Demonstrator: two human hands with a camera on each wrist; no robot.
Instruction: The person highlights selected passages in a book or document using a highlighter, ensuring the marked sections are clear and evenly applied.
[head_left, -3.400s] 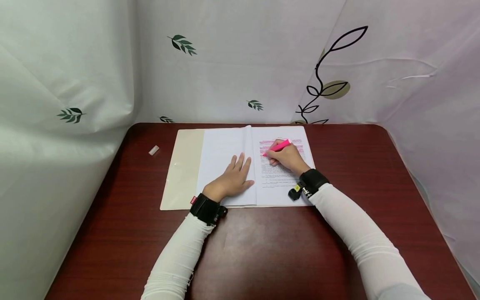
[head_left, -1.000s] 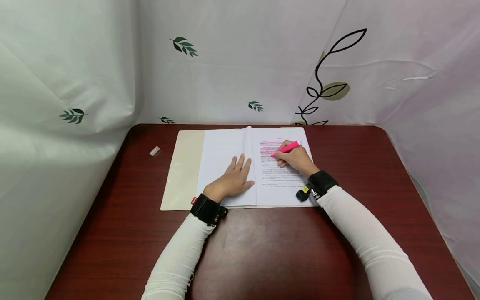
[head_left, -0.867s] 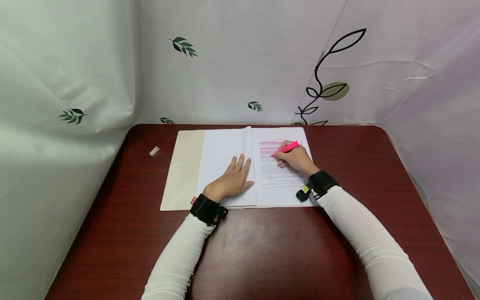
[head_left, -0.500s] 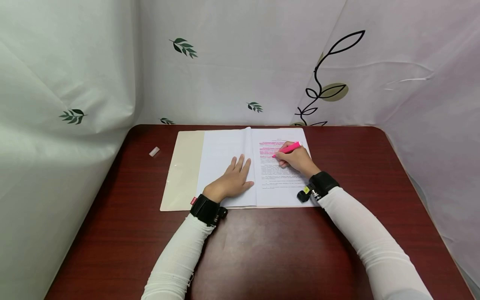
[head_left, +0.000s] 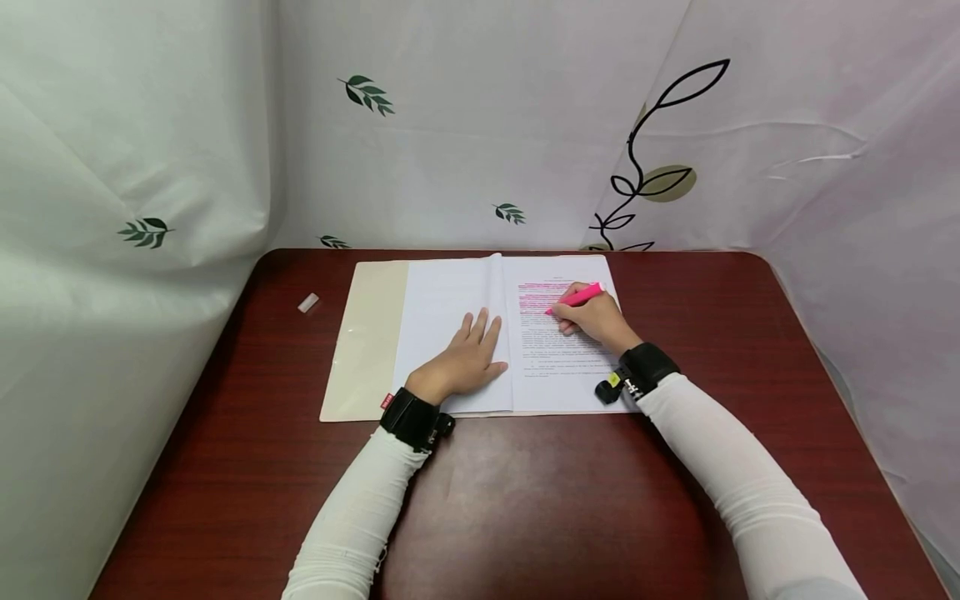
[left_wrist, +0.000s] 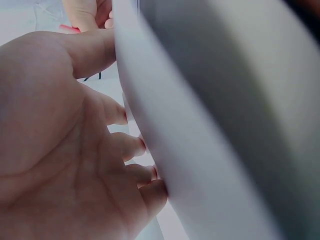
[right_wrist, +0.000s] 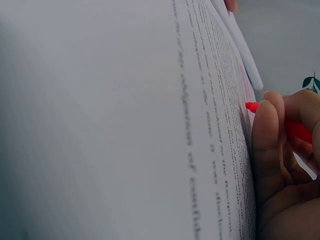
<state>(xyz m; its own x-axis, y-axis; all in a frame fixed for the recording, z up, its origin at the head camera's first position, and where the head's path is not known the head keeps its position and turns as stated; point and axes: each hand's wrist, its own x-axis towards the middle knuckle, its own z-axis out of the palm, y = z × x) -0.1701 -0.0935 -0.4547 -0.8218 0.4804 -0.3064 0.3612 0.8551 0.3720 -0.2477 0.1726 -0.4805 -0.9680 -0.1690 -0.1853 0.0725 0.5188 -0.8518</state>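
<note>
My right hand (head_left: pixel 596 319) pinches a pink highlighter (head_left: pixel 583 295) between thumb and fingers. Its tip is down at a line of print on the right-hand page (head_left: pixel 566 390), just under several pink-marked lines; the right wrist view shows the highlighter's tip (right_wrist: pixel 251 106) right at the paper. My left hand (head_left: pixel 463 358) rests with spread fingers on the blank left-hand page (head_left: pixel 438 287), its thumb pointing toward the fold. In the left wrist view the fingertips of the left hand (left_wrist: pixel 75 135) touch the paper. The pages lie in an opened cream folder (head_left: pixel 363 342).
A small white piece (head_left: pixel 308 302), perhaps an eraser, lies left of the folder on the dark red-brown table (head_left: pixel 525 508). Behind the table hangs a white cloth (head_left: pixel 450 125) with leaf prints. Black camera straps (head_left: pixel 648 364) circle both wrists.
Over the last few seconds my right hand has moved the highlighter rightward and slightly lower on the printed page. In the last second it has barely shifted. My left hand has stayed in place.
</note>
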